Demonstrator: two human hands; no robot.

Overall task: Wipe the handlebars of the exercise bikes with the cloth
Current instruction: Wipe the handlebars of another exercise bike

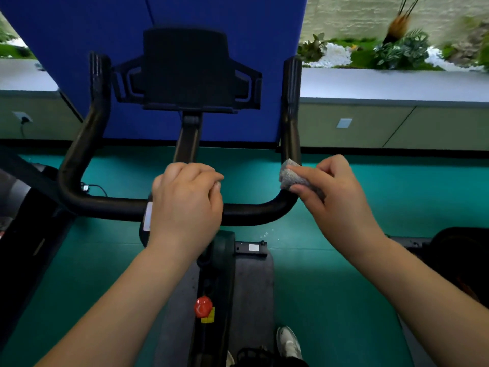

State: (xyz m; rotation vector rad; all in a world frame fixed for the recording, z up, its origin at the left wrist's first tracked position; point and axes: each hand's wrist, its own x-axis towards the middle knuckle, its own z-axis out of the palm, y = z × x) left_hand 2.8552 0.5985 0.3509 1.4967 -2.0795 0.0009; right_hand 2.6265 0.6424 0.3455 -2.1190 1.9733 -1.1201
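Observation:
A black U-shaped handlebar [111, 205] of an exercise bike spans the middle of the view, with two upright grips and a dark tablet holder [185, 72] between them. My left hand [186, 202] grips the middle of the crossbar, fingers curled over it. My right hand [336, 192] pinches a small grey cloth [289, 174] and presses it against the right bend of the handlebar, where the bar turns up towards the right grip [291, 96].
A red knob [203, 306] sits on the bike frame below the bar. A blue panel [164, 17] stands right behind the bike. Green floor lies around it. Dark equipment shows at the left edge [21, 234] and right edge [460, 255]. A low ledge with plants [397, 51] runs behind.

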